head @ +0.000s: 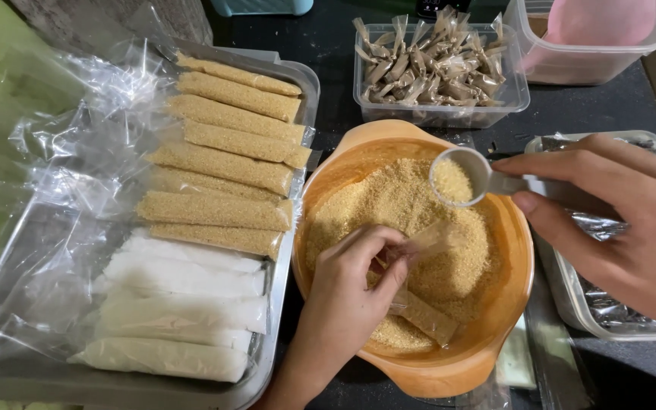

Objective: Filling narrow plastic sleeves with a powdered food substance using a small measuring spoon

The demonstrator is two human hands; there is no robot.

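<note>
Metal tray (pixel 282 304) of filled packets (pixel 222 163), tub of wrapped sweets (pixel 434 64)

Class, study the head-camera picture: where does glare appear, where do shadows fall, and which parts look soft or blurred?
In the head view, glare streaks the crumpled clear plastic over the metal tray; the orange bowl is evenly lit, with shadow under the left hand; the right hand at the frame edge looks slightly soft, as does the scoop.
</note>
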